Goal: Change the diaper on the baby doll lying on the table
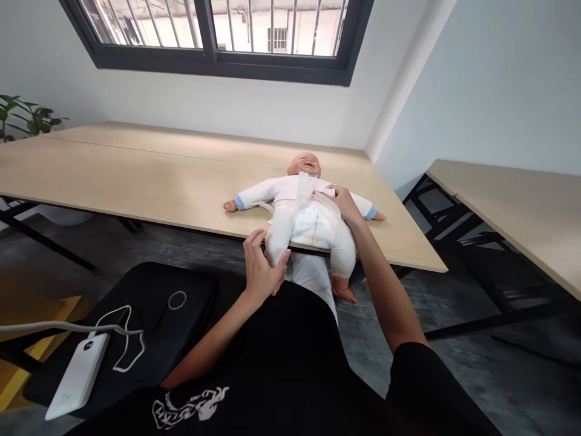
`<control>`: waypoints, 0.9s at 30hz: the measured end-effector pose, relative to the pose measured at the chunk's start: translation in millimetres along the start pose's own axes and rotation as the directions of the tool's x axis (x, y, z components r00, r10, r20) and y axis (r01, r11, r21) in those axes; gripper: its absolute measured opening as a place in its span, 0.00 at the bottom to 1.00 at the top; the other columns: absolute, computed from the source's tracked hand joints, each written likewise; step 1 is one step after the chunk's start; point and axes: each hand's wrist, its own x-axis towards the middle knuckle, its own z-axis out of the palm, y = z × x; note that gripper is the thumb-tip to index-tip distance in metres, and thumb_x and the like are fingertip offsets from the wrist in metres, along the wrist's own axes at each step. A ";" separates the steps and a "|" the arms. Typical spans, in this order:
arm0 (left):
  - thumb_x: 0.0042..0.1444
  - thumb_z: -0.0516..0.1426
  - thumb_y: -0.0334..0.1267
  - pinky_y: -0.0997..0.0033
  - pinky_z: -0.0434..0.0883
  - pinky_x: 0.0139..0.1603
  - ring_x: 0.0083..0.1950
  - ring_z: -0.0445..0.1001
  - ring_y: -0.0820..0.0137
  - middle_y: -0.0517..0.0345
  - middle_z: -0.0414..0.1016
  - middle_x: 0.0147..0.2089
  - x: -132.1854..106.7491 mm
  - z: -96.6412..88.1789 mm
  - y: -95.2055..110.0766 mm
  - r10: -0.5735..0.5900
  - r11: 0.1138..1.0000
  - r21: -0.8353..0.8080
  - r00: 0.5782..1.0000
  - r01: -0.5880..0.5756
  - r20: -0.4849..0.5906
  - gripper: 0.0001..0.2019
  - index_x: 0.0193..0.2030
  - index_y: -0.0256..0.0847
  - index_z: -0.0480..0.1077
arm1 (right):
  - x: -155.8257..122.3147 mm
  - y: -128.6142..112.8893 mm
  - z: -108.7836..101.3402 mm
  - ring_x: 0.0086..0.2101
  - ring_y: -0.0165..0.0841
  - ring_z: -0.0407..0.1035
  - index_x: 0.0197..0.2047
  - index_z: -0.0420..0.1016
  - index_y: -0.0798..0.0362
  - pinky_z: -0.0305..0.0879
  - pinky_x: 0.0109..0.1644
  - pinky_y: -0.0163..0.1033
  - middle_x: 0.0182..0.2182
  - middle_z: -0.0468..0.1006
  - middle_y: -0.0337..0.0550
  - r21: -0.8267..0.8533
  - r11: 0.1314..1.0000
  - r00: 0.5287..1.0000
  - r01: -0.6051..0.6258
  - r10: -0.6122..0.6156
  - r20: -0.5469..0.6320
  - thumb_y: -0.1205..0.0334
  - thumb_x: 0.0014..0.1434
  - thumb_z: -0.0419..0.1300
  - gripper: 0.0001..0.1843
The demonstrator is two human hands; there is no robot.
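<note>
A baby doll point(304, 165) lies on its back at the front edge of the table, arms spread, legs hanging over the edge. It wears a white outfit with blue cuffs, open at the front, and a white diaper point(316, 225) shows at the waist. My left hand point(264, 266) is curled around the lower part of the doll's leg on the left, thumb on one side and fingers on the other; that foot is hidden. My right hand point(344, 201) pinches a flap of the white outfit point(327, 198) over the belly. The doll's other foot point(345, 290) hangs bare.
The long wooden table point(181, 175) runs below a barred window. At right stands another table point(512, 200). A black stool point(149, 327) at lower left carries a white power bank point(79, 375), a cable and a bracelet point(177, 300). A plant point(31, 118) stands far left.
</note>
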 end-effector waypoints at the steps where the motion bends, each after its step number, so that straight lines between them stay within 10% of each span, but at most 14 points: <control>1: 0.58 0.63 0.48 0.49 0.53 0.73 0.72 0.59 0.51 0.40 0.66 0.66 6.6 -0.6 6.3 0.120 0.992 0.036 0.992 -0.122 0.040 0.25 0.59 0.41 0.67 | 3.1 2.9 1.5 0.35 0.36 0.68 0.34 0.74 0.54 0.65 0.42 0.40 0.35 0.78 0.44 0.012 1.000 1.000 -0.018 0.018 -0.005 0.44 0.52 0.65 0.20; 6: 0.62 0.60 0.47 0.42 0.26 0.76 0.78 0.49 0.49 0.51 0.67 0.70 63.3 13.0 40.2 0.389 0.911 -0.091 0.766 -0.401 0.512 0.17 0.56 0.48 0.76 | 15.2 9.7 7.6 0.42 0.38 0.70 0.37 0.70 0.54 0.65 0.49 0.41 0.41 0.77 0.47 0.042 0.998 0.997 -0.039 0.042 -0.069 0.52 0.49 0.67 0.18; 12: 0.63 0.58 0.42 0.46 0.28 0.76 0.77 0.52 0.52 0.53 0.69 0.68 124.1 43.7 44.0 0.376 0.911 -0.156 0.613 -0.382 0.694 0.16 0.56 0.48 0.78 | 6.7 4.9 -2.2 0.39 0.38 0.68 0.37 0.69 0.54 0.64 0.51 0.44 0.38 0.74 0.48 -0.230 0.973 0.978 -0.011 -0.038 -0.204 0.50 0.60 0.61 0.14; 21: 0.60 0.62 0.46 0.37 0.17 0.70 0.77 0.53 0.50 0.58 0.74 0.64 174.0 72.8 34.3 0.233 0.968 -0.123 0.605 -0.219 0.761 0.15 0.53 0.52 0.79 | -54.5 48.4 -31.1 0.47 0.47 0.68 0.42 0.72 0.57 0.63 0.59 0.53 0.43 0.76 0.57 -0.348 0.931 0.962 -0.111 0.013 -0.272 0.51 0.62 0.54 0.17; 27: 0.69 0.51 0.53 0.31 0.21 0.70 0.80 0.41 0.49 0.58 0.53 0.77 198.7 75.9 17.8 0.110 0.927 0.101 0.520 -0.361 0.847 0.23 0.68 0.57 0.67 | -68.9 67.1 -40.1 0.53 0.50 0.65 0.45 0.78 0.58 0.58 0.64 0.55 0.47 0.76 0.59 -0.391 0.915 0.985 -0.097 0.032 -0.169 0.47 0.61 0.56 0.23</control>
